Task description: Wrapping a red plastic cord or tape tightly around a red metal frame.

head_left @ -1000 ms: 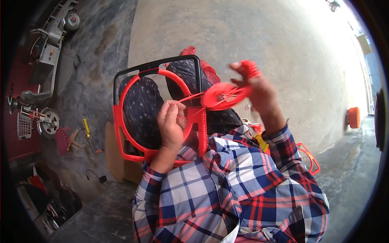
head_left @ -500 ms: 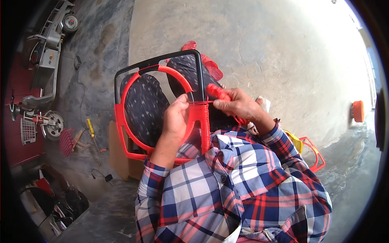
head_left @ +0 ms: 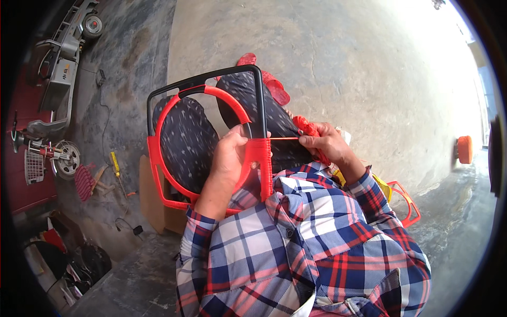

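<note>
Step in hand, by judgement: a thin red cord [head_left: 284,138] is being wound around the side bar of a black, round-cornered rectangular frame with an inner ring, largely sheathed in red [head_left: 259,153]. The left hand [head_left: 229,153] is clasping the frame where ring and side bar are meeting, thumb in front, fingertips showing beyond the bar. To the right of that grip, the right hand [head_left: 328,143] is pinching the cord, its bulky red bundle [head_left: 306,127] bunching against the fingers; the cord is running straight between. The frame is lying over dark, white-flecked trousers [head_left: 185,142]. Next move is probably calling for steady tension while passing the bundle beneath the bar.
</note>
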Tool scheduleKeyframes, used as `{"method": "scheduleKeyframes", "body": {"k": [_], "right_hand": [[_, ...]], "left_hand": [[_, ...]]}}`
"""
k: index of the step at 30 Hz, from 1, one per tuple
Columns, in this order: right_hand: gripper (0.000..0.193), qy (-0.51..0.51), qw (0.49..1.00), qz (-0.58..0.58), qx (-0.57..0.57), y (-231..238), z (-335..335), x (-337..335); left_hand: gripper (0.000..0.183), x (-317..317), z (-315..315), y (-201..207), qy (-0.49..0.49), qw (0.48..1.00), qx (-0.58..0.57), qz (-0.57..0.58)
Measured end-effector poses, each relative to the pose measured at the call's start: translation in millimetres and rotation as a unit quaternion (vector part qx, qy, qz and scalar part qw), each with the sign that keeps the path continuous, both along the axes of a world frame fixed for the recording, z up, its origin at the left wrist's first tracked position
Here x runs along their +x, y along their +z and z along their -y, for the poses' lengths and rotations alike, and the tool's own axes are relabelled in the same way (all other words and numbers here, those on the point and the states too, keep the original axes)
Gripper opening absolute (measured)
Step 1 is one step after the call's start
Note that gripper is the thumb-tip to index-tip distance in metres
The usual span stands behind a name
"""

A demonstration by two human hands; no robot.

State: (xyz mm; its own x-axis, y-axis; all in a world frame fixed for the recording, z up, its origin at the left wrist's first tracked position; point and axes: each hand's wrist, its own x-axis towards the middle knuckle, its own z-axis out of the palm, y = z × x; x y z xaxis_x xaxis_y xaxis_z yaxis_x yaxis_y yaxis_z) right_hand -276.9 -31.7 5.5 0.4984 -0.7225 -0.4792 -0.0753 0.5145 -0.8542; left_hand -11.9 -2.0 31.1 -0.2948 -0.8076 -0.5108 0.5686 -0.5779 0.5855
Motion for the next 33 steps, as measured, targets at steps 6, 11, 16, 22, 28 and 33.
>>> {"method": "scheduleKeyframes", "body": {"k": [6,11,16,22,28,33], "right_hand": [[0.031,-0.075,0.982,-0.097,-0.146,5,54,5],[0.031,0.146,0.757,-0.15,-0.619,61,48,81],[0.035,-0.046,0.703,-0.209,-0.678,32,54,92],[0.03,0.098,0.743,-0.24,-0.616,12,29,67],[0.018,0.016,0.886,-0.101,-0.453,-10,30,63],[0.02,-0.118,0.907,0.39,-0.103,25,34,18]], "left_hand": [[0.04,-5,-2,-16,0.061,0.997,-0.028,0.037],[0.035,-21,-4,2,0.245,0.9,-0.229,0.279],[0.035,-6,-6,-11,0.186,0.934,-0.149,0.266],[0.039,-1,-4,-30,0.144,0.977,-0.023,0.156],[0.028,-12,-1,-4,0.119,0.992,-0.011,0.048],[0.027,-2,-2,-25,0.113,0.992,0.012,0.046]]}}
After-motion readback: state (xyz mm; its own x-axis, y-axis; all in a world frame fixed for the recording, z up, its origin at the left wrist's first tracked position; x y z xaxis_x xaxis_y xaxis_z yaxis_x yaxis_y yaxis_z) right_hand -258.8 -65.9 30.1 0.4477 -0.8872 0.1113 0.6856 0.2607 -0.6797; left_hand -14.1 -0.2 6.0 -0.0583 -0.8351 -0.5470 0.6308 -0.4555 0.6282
